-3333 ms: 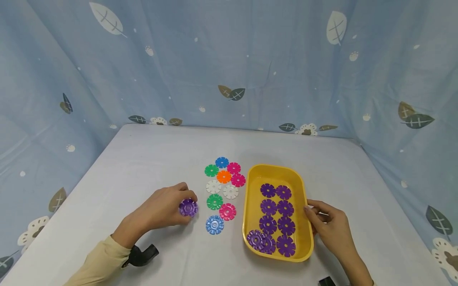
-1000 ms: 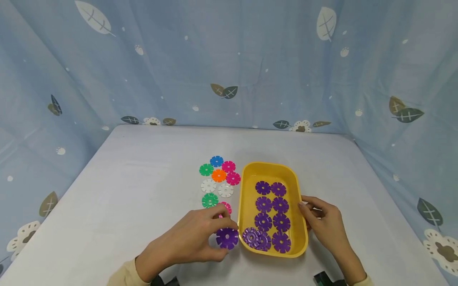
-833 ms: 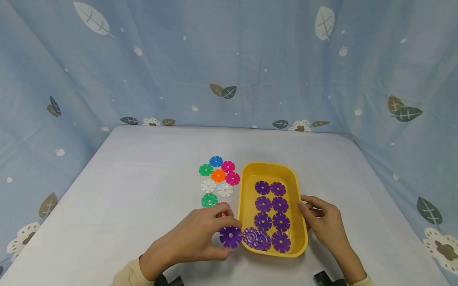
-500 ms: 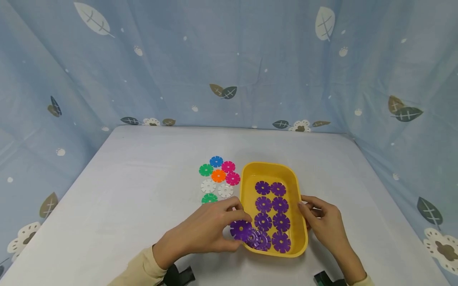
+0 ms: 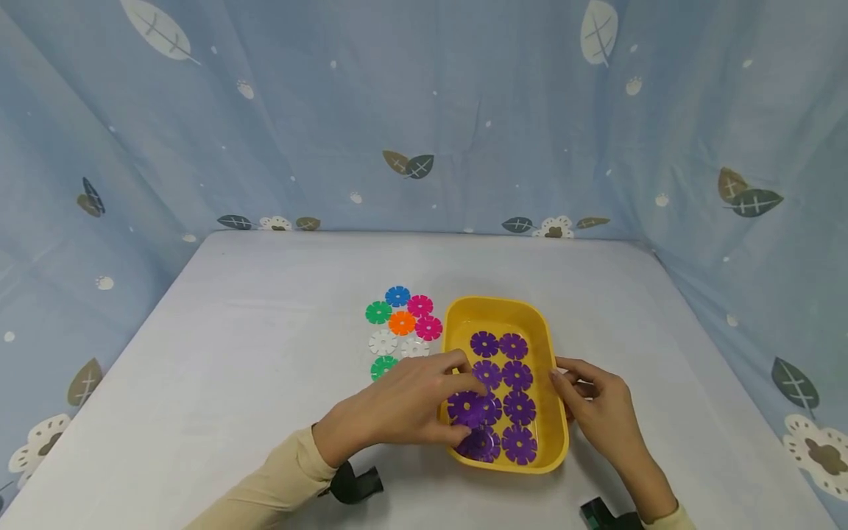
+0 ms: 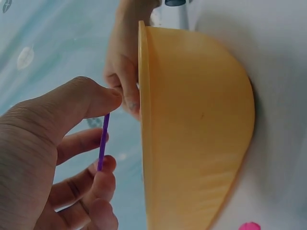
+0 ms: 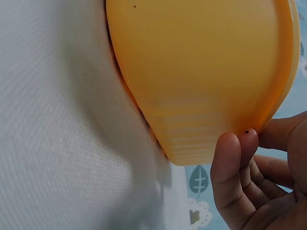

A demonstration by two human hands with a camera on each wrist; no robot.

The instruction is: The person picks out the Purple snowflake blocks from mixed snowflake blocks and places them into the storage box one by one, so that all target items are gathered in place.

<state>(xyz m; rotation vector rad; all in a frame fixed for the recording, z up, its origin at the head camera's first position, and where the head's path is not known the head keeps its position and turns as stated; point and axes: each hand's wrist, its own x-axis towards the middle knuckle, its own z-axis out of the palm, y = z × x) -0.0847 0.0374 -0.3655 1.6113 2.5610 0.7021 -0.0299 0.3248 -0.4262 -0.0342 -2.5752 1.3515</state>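
My left hand (image 5: 414,401) pinches a purple notched plastic disc (image 5: 466,407) between thumb and fingers, over the near-left part of the yellow tray (image 5: 553,423). The left wrist view catches this snowflake-shaped disc (image 6: 103,141) edge-on, level with the top of the tray wall (image 6: 196,115). Below it, purple discs (image 5: 519,407) lie in two columns on the tray floor; the held disc and the fingers cover some of them. On the tray's right side my right hand (image 5: 603,408) grips the rim, thumb on top and fingers under the lip (image 7: 283,76).
Left of the tray, on the white tabletop (image 5: 265,331), loose discs lie flat in a cluster: a blue disc (image 5: 397,297), an orange disc (image 5: 402,322), plus pink, green and white ones. My left hand hides its near end. A patterned blue curtain (image 5: 285,118) surrounds the table.
The left hand has carried the purple disc rightward from the table left of the cluster, past the tray's near-left edge, to over the tray's inside. The right hand has kept its grip on the rim.
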